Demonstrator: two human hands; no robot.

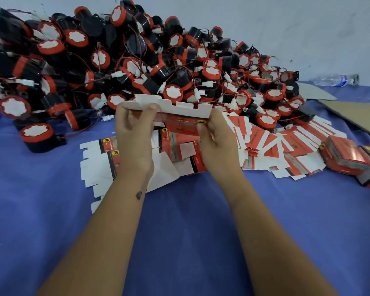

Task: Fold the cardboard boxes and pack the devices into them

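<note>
A flat red-and-white cardboard box blank (179,111) is held up above the blue table between both hands. My left hand (134,133) pinches its left end, thumb on the white flap. My right hand (217,135) pinches its right end near a yellow logo. Beneath the hands lies a spread of several more flat box blanks (271,146). Behind them rises a big heap of black-and-red round devices (137,60) with red wires and white plugs. One such device (37,136) sits apart at the left.
Folded red boxes (346,158) stand at the right edge. A brown cardboard sheet (357,116) lies at the far right, with a plastic water bottle (333,80) behind it. The blue cloth (190,221) covers the table near me.
</note>
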